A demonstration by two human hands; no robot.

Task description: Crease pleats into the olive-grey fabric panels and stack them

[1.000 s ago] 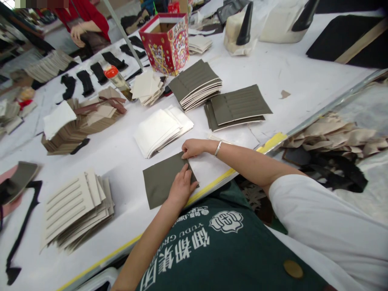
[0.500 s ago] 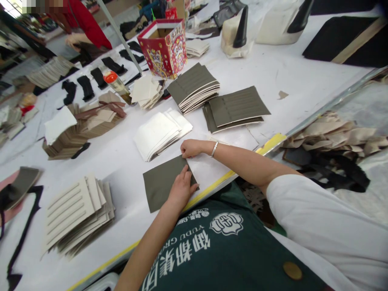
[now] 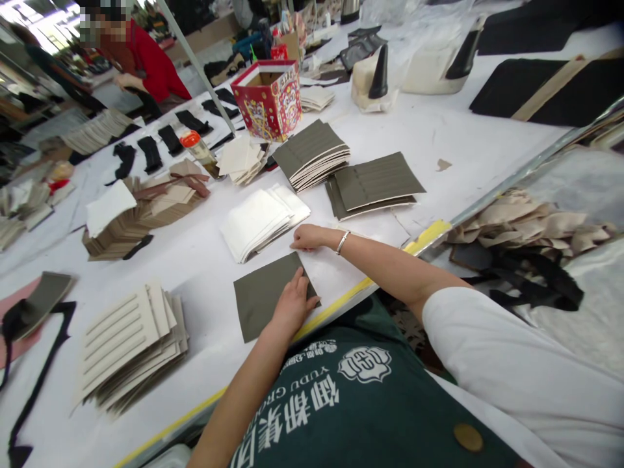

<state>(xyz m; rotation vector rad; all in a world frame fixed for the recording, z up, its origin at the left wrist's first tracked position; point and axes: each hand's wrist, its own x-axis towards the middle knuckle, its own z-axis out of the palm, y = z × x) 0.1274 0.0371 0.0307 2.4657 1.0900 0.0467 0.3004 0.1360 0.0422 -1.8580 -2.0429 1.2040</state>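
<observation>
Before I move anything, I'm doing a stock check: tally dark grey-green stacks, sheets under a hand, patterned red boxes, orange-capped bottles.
Dark grey-green stacks: 2
Sheet under the left hand: 1
Patterned red box: 1
Orange-capped bottle: 1
Total: 5

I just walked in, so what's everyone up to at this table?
A person's left hand rests on a flat grey-green sheet near the white table's edge. Their right hand, fingers curled, is by the sheet's far corner; whether it pinches anything is unclear. A white stack and two grey-green stacks lie beyond.
</observation>
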